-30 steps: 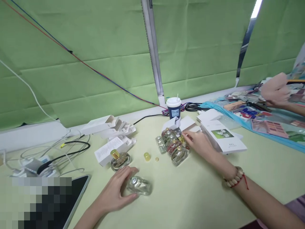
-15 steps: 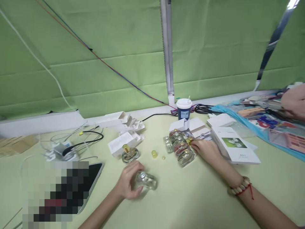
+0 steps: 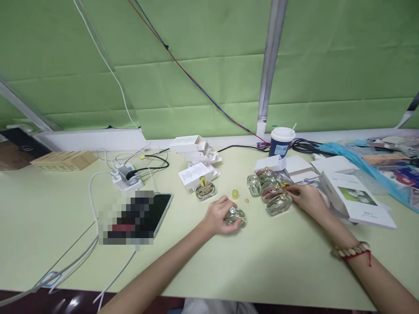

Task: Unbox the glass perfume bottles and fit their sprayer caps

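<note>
My left hand (image 3: 216,214) is closed around a clear glass perfume bottle (image 3: 236,216) with a silver neck and no cap, which rests on the pale green table (image 3: 262,266). My right hand (image 3: 306,198) reaches into a cluster of several glass bottles with gold caps (image 3: 270,191), its fingertips touching the nearest ones. A loose gold cap (image 3: 235,194) and a tiny gold piece (image 3: 246,201) lie between the hands. One capped bottle (image 3: 205,190) stands apart to the left.
White cartons (image 3: 196,161) lie behind the bottles, and more white boxes (image 3: 356,198) at right. A paper cup (image 3: 280,141) stands by the wall. A tablet (image 3: 140,216), a charger with cables (image 3: 126,176) and brown boxes (image 3: 63,160) sit at left. Colourful items (image 3: 393,161) fill the far right.
The view has swung left, bringing the table's left side into sight. The other person's hand at far right has gone out of view. My hands stay on the same bottles.
</note>
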Available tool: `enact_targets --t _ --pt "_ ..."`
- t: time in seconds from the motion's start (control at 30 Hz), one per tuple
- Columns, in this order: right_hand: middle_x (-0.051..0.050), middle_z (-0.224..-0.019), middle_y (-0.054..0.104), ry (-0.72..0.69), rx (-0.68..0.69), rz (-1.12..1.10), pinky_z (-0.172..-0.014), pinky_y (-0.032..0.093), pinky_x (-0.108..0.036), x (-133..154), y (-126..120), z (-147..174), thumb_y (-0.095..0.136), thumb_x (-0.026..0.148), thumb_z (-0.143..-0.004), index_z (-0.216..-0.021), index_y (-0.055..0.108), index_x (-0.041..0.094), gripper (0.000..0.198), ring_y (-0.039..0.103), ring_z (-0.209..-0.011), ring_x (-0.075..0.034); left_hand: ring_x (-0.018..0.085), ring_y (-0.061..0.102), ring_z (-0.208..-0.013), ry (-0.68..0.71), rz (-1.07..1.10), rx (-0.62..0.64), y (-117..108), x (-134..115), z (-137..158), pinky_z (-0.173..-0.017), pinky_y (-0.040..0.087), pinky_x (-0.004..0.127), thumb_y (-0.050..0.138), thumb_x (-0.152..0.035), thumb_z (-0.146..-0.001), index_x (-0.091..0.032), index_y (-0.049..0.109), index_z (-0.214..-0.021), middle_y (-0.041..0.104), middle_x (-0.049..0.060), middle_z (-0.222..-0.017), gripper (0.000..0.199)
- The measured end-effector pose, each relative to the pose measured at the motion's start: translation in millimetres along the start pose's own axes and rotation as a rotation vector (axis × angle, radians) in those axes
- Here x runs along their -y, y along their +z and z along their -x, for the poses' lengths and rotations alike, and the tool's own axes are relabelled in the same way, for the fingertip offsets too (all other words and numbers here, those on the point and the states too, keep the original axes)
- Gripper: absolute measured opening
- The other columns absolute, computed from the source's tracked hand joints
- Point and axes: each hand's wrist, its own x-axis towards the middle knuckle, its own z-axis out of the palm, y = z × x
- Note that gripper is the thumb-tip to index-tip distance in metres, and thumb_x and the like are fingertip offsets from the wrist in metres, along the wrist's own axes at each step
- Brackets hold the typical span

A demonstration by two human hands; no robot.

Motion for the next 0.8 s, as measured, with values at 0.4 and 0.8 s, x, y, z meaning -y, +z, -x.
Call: enact_targets --t 0.4,0.8 --pt "-0.006 -0.083 0.07 -0.077 -0.14 -0.133 -0.066 0.046 -0.026 6.9 -19.7 4.8 0.054 0.03 -0.076 -0.082 0.073 0.015 0.025 0.064 -0.069 -0.018 0.007 0.037 -0.049 -0.167 -0.078 0.041 6.4 -6.8 -5.9 -0.045 0.028 0.02 0.051 -0.032 -0.072 -0.018 0.038 -0.061 0.041 -0.003 -0.051 0.023" --pt "-0.002 -0.081 0.069 -0.353 -0.821 -0.115 -0.048 0.046 -0.022 24.4 -47.1 19.4 0.06 0.026 -0.079 -0.081 0.069 0.017 0.013 0.056 -0.053 -0.009 0.005 0.032 -0.047 -0.171 -0.008 0.067 17.7 -14.3 -11.0 -0.044 0.028 0.018 0.051 -0.032 -0.072 -0.017 0.041 -0.062 0.041 -0.004 -0.051 0.02"
